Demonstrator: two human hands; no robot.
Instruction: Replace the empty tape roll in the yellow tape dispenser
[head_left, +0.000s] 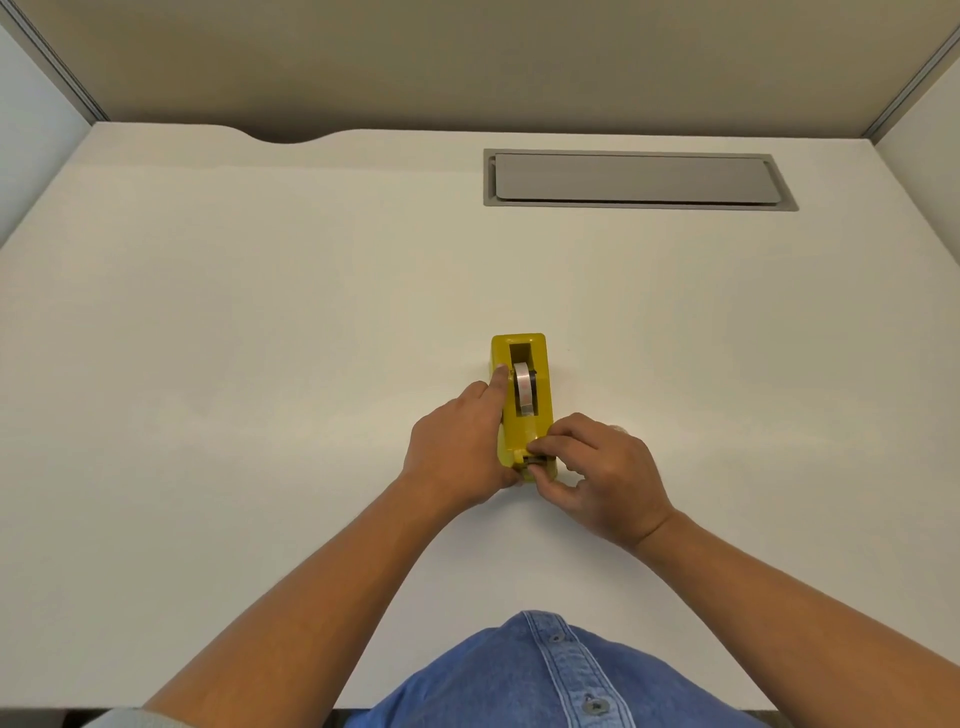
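Observation:
The yellow tape dispenser (540, 374) stands on the white desk (260, 338), its cutter end toward me. A tape roll (524, 391) sits in its slot, with a strip of clear tape running down to the cutter. My left hand (460, 452) holds the dispenser's left side, index finger stretched along the top edge. My right hand (602, 475) pinches at the cutter end, thumb and fingertips pressed together on the tape end there. A small clear object (619, 429) peeks out behind my right hand; I cannot tell what it is.
A grey cable hatch (631, 179) is set into the desk at the back right. Partition walls (467, 57) close the desk at the back and both sides. A notch (288, 136) cuts the back edge at left.

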